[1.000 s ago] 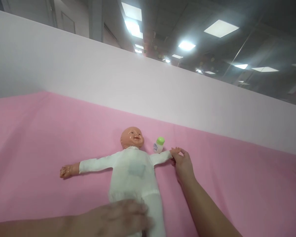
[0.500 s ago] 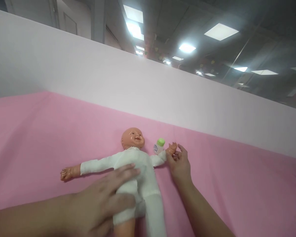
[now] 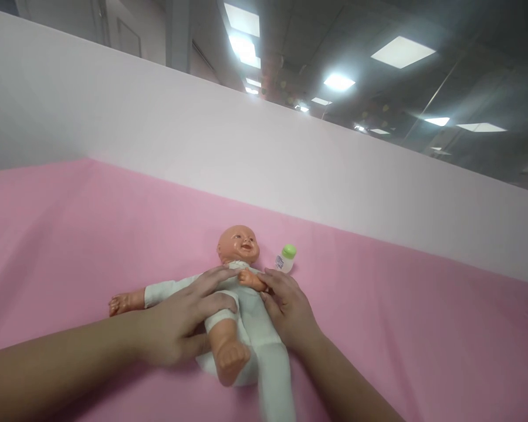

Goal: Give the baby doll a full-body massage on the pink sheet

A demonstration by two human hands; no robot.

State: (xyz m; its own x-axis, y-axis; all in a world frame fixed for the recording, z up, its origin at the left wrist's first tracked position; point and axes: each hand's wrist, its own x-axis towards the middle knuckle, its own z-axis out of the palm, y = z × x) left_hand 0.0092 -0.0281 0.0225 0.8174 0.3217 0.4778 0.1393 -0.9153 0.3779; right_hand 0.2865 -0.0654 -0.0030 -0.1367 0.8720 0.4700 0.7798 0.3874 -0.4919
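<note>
A baby doll (image 3: 251, 310) in a white suit lies on its back on the pink sheet, its head (image 3: 238, 243) away from me. My left hand (image 3: 176, 319) holds the doll's bent leg. Its fingers lie over the knee and its thumb sits low beside the leg, so the bare foot (image 3: 231, 358) points up towards me. With my right hand (image 3: 293, 308) I pinch the doll's arm near its small hand (image 3: 250, 279), which rests on the chest. The doll's other arm (image 3: 129, 302) stretches out to the left. Beyond my right hand stands a small bottle with a green cap (image 3: 287, 258).
The pink sheet (image 3: 400, 316) has soft creases and runs up to a low white wall (image 3: 246, 152) at the back. Above the wall are ceiling lights (image 3: 402, 53), and a door shows at upper left.
My right hand has brought the doll's arm inward from the side onto its chest. The leg at my left hand is now bent up, with its foot raised.
</note>
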